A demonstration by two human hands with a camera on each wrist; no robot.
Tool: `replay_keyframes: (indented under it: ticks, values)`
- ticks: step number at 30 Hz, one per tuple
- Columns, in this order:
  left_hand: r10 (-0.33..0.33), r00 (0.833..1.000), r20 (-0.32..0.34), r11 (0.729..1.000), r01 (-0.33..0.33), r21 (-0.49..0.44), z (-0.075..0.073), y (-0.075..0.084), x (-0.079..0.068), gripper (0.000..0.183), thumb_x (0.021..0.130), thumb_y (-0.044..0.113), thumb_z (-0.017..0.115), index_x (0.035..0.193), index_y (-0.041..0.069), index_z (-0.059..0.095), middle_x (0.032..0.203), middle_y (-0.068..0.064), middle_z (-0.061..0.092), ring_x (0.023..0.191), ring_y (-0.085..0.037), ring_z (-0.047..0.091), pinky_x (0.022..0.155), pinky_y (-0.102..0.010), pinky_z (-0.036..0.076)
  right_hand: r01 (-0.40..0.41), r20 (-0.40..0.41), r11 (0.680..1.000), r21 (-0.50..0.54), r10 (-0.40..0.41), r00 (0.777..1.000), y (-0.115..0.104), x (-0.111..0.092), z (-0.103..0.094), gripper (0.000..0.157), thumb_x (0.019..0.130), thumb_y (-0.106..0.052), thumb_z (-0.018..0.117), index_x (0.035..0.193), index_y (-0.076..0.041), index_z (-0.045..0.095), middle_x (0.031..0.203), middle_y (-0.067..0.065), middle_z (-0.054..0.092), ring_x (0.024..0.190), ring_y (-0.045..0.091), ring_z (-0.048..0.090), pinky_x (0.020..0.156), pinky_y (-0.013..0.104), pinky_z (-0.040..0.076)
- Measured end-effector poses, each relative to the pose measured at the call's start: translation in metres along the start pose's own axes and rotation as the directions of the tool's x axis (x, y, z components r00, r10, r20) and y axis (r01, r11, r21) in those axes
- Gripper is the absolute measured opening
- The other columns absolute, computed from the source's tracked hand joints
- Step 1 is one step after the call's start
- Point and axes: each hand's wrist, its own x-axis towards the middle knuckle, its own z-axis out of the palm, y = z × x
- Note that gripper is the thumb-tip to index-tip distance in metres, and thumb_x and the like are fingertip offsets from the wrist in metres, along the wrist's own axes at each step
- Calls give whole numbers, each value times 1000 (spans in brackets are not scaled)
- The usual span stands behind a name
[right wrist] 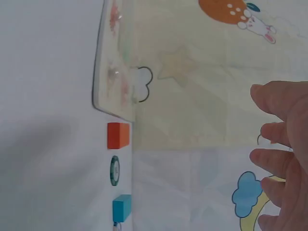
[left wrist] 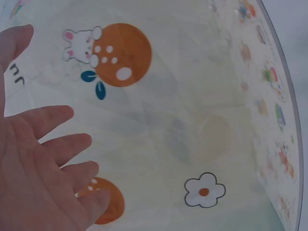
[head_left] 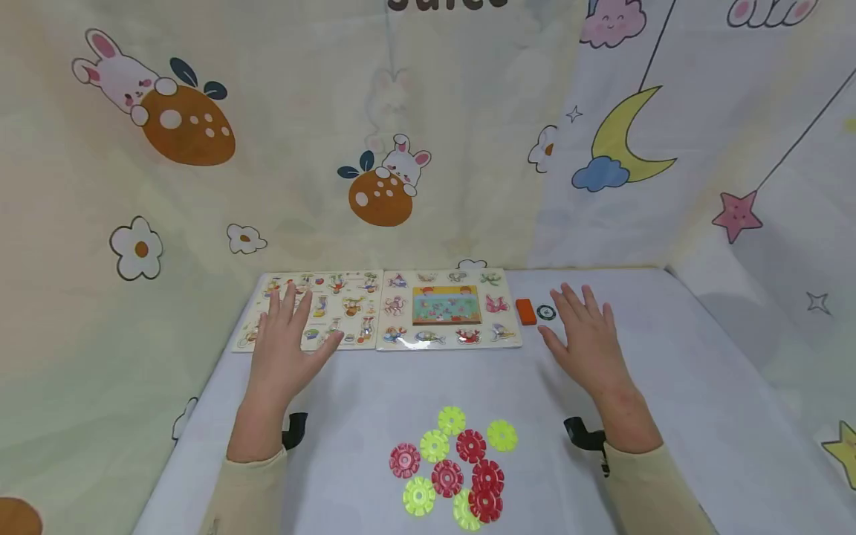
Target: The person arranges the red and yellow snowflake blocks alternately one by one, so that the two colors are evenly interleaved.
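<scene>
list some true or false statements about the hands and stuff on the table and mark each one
1. Two picture boards lie side by side on the table. True.
2. The right hand grips the orange block. False: that hand is empty, and the block lies on the table.
3. The left hand holds nothing. True.
4. The red discs lie on top of the boards. False: they are on the table, nearer the person.
5. The right wrist view shows a blue block. True.
6. Every disc is red. False: there are yellow discs too.
</scene>
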Motion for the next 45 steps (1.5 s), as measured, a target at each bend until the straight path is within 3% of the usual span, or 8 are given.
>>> replay_keyframes:
  ticks: [7, 13, 23, 26, 31, 34, 39, 45]
  values:
    - [56, 997, -60, 992, -62, -109, -23, 23, -14, 84, 82, 56, 62, 149, 18, 29, 157, 4, 8, 143, -21, -3, 107, -58, 14, 42, -9, 994, 99, -41, 999, -16, -7, -27, 70, 89, -36, 63, 147, -12, 31, 151, 14, 27, 142, 34, 7, 107, 60, 6]
    - [62, 995, -82, 971, -79, -225, -28, 34, -33, 81, 79, 45, 72, 147, 19, 35, 155, 2, 18, 143, -22, 0, 99, -65, 24, 118, -48, 979, 169, -111, 993, -36, -22, -39, 70, 87, -34, 66, 146, -13, 34, 149, 11, 33, 140, 34, 15, 108, 58, 11]
    - [-23, 998, 62, 918, 46, -395, -15, 55, -81, 81, 79, 41, 74, 146, 36, 29, 149, 4, 31, 140, -23, 19, 96, -61, 33, 167, -11, 948, 270, -170, 985, -82, -54, -32, 72, 83, -38, 70, 145, -22, 36, 146, 1, 39, 140, 23, 20, 104, 58, 25]
    - [-50, 991, 123, 873, 104, -476, -8, 61, -93, 78, 80, 37, 74, 145, 40, 30, 145, 6, 37, 134, -19, 33, 97, -54, 37, 141, 10, 927, 348, -154, 988, -97, -67, -23, 74, 83, -36, 71, 146, -28, 33, 146, -4, 38, 140, 19, 22, 99, 55, 34]
    - [-75, 960, 270, 719, 240, -652, 4, 72, -110, 71, 80, 33, 76, 140, 40, 38, 130, 12, 52, 115, -9, 52, 92, -40, 46, 82, 71, 864, 498, -135, 988, -124, -90, -1, 68, 82, -38, 71, 141, -37, 37, 142, -14, 40, 136, 12, 29, 93, 46, 44]
    - [-81, 928, 365, 660, 324, -678, 15, 76, -116, 63, 78, 36, 76, 133, 38, 46, 120, 9, 58, 102, -8, 57, 87, -34, 48, 60, 144, 852, 520, -156, 977, -137, -99, 15, 61, 81, -43, 71, 136, -38, 44, 136, -17, 45, 129, 8, 37, 89, 39, 47]
    - [1, 887, 462, 641, 354, -681, 39, 72, -121, 43, 81, 27, 75, 122, 21, 62, 100, -2, 62, 71, -11, 56, 63, -25, 49, 18, 314, 858, 513, -207, 927, -148, -103, 43, 46, 82, -48, 68, 124, -32, 58, 113, -14, 55, 105, 7, 49, 80, 28, 50]
    - [91, 851, 518, 687, 322, -651, 63, 71, -126, 38, 80, 25, 76, 115, 12, 67, 84, -2, 60, 55, -6, 42, 47, -21, 37, -114, 507, 869, 481, -170, 845, -151, -102, 69, 45, 80, -47, 71, 119, -24, 64, 81, -10, 50, 74, 7, 47, 60, 22, 41]
